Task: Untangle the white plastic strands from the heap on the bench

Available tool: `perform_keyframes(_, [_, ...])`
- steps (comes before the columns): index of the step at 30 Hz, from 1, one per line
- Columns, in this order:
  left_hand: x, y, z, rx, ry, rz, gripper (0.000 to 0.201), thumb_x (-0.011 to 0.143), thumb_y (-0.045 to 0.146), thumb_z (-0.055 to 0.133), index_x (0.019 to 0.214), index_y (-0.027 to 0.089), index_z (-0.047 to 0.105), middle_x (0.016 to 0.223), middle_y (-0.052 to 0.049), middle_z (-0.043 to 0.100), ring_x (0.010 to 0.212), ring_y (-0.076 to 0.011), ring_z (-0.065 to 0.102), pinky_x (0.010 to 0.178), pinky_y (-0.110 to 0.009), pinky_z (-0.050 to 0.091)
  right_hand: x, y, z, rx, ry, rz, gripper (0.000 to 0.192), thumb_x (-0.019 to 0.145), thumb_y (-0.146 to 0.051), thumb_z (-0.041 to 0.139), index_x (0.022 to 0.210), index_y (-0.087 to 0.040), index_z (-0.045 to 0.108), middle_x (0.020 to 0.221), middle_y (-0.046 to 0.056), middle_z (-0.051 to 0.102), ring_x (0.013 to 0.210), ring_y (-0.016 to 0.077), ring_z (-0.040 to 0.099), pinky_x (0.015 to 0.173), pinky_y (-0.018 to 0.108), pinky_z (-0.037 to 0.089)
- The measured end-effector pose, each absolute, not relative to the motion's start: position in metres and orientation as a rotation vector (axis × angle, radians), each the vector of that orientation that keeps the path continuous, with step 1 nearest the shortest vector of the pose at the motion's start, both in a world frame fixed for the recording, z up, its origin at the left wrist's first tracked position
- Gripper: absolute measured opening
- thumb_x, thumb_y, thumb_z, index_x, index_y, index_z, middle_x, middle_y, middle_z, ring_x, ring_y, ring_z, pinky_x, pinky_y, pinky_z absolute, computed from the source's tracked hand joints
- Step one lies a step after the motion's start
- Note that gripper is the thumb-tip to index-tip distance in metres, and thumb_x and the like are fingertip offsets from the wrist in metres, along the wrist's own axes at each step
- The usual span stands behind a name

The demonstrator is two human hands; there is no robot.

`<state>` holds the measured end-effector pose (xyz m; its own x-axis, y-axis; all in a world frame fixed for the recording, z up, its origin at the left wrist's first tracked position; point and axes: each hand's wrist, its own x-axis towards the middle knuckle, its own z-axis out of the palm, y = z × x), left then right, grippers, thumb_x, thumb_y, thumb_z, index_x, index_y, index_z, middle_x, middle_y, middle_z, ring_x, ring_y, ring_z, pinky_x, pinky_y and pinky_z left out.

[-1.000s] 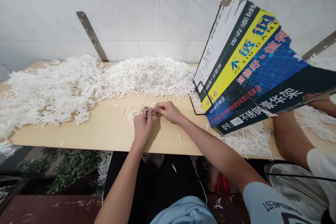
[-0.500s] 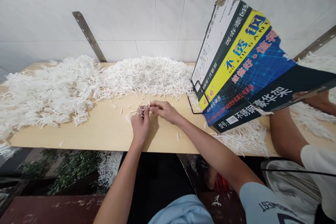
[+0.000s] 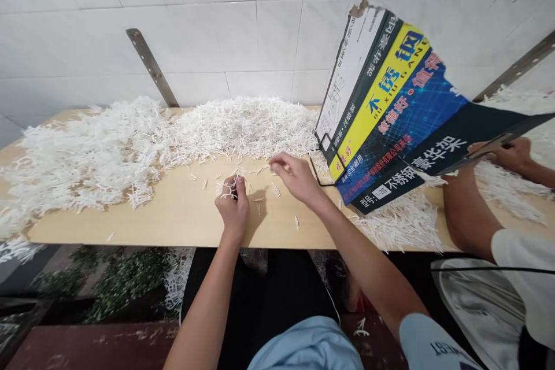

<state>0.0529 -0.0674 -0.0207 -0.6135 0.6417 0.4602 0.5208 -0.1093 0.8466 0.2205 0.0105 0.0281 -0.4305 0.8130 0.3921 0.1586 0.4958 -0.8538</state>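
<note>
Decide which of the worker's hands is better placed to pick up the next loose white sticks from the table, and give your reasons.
Probably the right hand: it is open and reaching toward the loose sticks by the white pile. The left hand is closed around a small bunch of sticks.

We see our left hand [image 3: 234, 203] closed around a small bunch of white sticks [image 3: 228, 188] above the wooden table [image 3: 173, 214], while our right hand [image 3: 295, 176] reaches, fingers spread, toward the big white pile [image 3: 243, 127] beside a printed cardboard box [image 3: 403, 110].
</note>
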Motion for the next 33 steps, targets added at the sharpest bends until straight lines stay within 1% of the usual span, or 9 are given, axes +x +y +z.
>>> perform_keyframes(3, [0.05, -0.073, -0.019, 1.159, 1.966, 2.055, 0.036, 0.098, 0.053, 0.05, 0.09, 0.019, 0.06, 0.063, 0.001, 0.056, 0.056, -0.0139, 0.055, 0.057, -0.026, 0.044, 0.262, -0.015, 0.034, -0.796, -2.088, 1.755, 0.042, 0.101, -0.051, 0.054, 0.076, -0.02, 0.065, 0.061, 0.001, 0.062, 0.049, 0.0134, 0.054, 0.051, 0.027, 0.044])
perform_keyframes(6, [0.044, -0.09, -0.006, 0.943, 1.881, 2.344, 0.029, 0.097, 0.049, 0.052, 0.087, 0.021, 0.053, 0.055, 0.006, 0.045, 0.048, -0.0114, 0.046, 0.053, -0.026, 0.039, 0.277, -0.012, 0.026, -0.757, -2.244, 2.354, 0.043, 0.093, -0.058, 0.065, 0.095, -0.016, 0.073, 0.073, 0.006, 0.073, 0.05, 0.0147, 0.061, 0.046, 0.025, 0.044])
perform_keyframes(12, [0.036, -0.151, 0.031, 0.646, 1.581, 2.714, 0.027, 0.094, 0.036, 0.061, 0.077, 0.024, 0.044, 0.05, 0.011, 0.027, 0.041, -0.0074, 0.02, 0.045, -0.025, 0.023, 0.211, 0.012, 0.027, -0.816, -1.796, 1.406, 0.026, 0.099, -0.043, 0.061, 0.11, -0.024, 0.074, 0.105, 0.01, 0.078, 0.087, 0.0217, 0.073, 0.071, 0.033, 0.059])
perform_keyframes(18, [0.035, -0.196, 0.033, 0.44, 1.358, 2.76, 0.026, 0.084, 0.023, 0.072, 0.068, 0.019, 0.052, 0.046, 0.01, 0.034, 0.04, -0.0065, 0.021, 0.041, -0.024, 0.019, 0.175, 0.023, 0.032, -0.586, -2.316, 2.22, 0.035, 0.093, -0.049, 0.068, 0.11, -0.019, 0.074, 0.106, 0.012, 0.079, 0.087, 0.0234, 0.076, 0.067, 0.032, 0.06])
perform_keyframes(23, [0.044, -0.204, 0.022, 0.409, 1.349, 2.683, 0.021, 0.086, 0.025, 0.074, 0.073, 0.017, 0.059, 0.046, 0.01, 0.035, 0.04, -0.006, 0.025, 0.043, -0.022, 0.023, 0.138, 0.057, 0.031, -0.933, -1.693, 0.997, 0.026, 0.096, -0.029, 0.058, 0.117, -0.021, 0.07, 0.133, 0.011, 0.07, 0.127, 0.0252, 0.063, 0.1, 0.04, 0.055])
perform_keyframes(25, [0.047, -0.202, 0.021, 0.433, 1.343, 2.654, 0.026, 0.087, 0.027, 0.074, 0.071, 0.017, 0.057, 0.046, 0.011, 0.034, 0.04, -0.0055, 0.026, 0.044, -0.022, 0.024, 0.119, 0.049, 0.025, -0.799, -1.836, 1.076, 0.022, 0.095, -0.029, 0.06, 0.11, -0.021, 0.072, 0.126, 0.01, 0.073, 0.119, 0.0248, 0.066, 0.096, 0.039, 0.057])
perform_keyframes(29, [0.052, -0.199, 0.022, 0.474, 1.302, 2.619, 0.026, 0.089, 0.026, 0.074, 0.072, 0.016, 0.058, 0.048, 0.011, 0.033, 0.041, -0.0048, 0.027, 0.044, -0.021, 0.023, 0.087, 0.035, 0.019, -0.531, -2.26, 1.66, 0.022, 0.083, -0.036, 0.079, 0.099, -0.021, 0.075, 0.105, 0.008, 0.077, 0.095, 0.0221, 0.072, 0.075, 0.032, 0.06])
perform_keyframes(31, [0.055, -0.199, 0.02, 0.488, 1.274, 2.605, 0.027, 0.089, 0.026, 0.074, 0.071, 0.016, 0.056, 0.049, 0.01, 0.034, 0.042, -0.0051, 0.028, 0.044, -0.022, 0.023, 0.073, 0.045, 0.024, -0.778, -1.989, 1.5, 0.019, 0.083, -0.032, 0.077, 0.098, -0.021, 0.075, 0.109, 0.01, 0.076, 0.1, 0.0232, 0.07, 0.076, 0.031, 0.06])
perform_keyframes(33, [0.058, -0.2, 0.017, 0.48, 1.259, 2.589, 0.031, 0.089, 0.026, 0.075, 0.069, 0.017, 0.053, 0.049, 0.009, 0.034, 0.043, -0.0054, 0.029, 0.045, -0.022, 0.024, 0.06, 0.057, 0.031, -0.89, -1.802, 1.338, 0.024, 0.097, -0.029, 0.054, 0.112, -0.021, 0.071, 0.128, 0.01, 0.07, 0.122, 0.0227, 0.063, 0.089, 0.034, 0.058])
